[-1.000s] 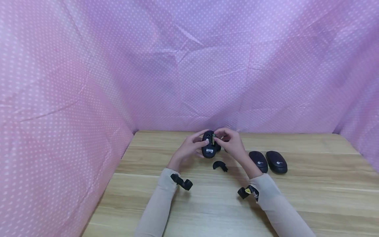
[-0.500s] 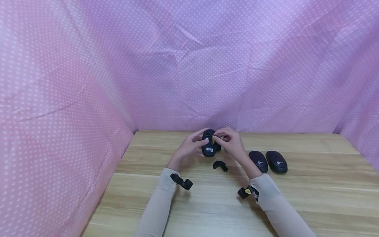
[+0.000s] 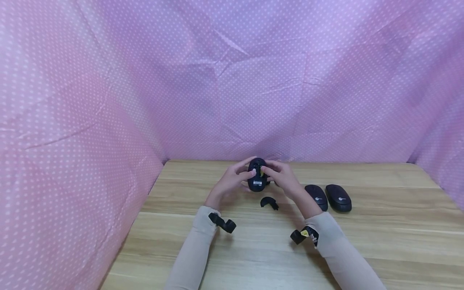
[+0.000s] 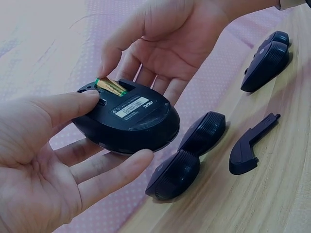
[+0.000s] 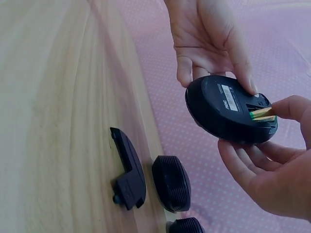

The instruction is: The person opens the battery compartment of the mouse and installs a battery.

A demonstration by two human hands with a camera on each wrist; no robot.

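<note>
My left hand holds a black computer mouse above the far part of the table, its labelled underside facing up and the battery slot uncovered. The left thumb lies on the underside, the fingers beneath. A green-and-gold battery sits tilted in the slot, one end raised. My right hand has its thumb on that raised end, and its other fingers reach under the mouse, as the right wrist view shows. On the table in front lies the curved black battery cover, apart from both hands.
Two black mice stand side by side by my right forearm. Two more dark mice are on the wooden table close to the held one, mostly hidden in the head view. A pink dotted curtain hangs behind the table.
My right index finger has left the battery and moved behind the mouse with the other fingers; the thumb stays on the battery. The left hand's grip on the mouse is the same.
</note>
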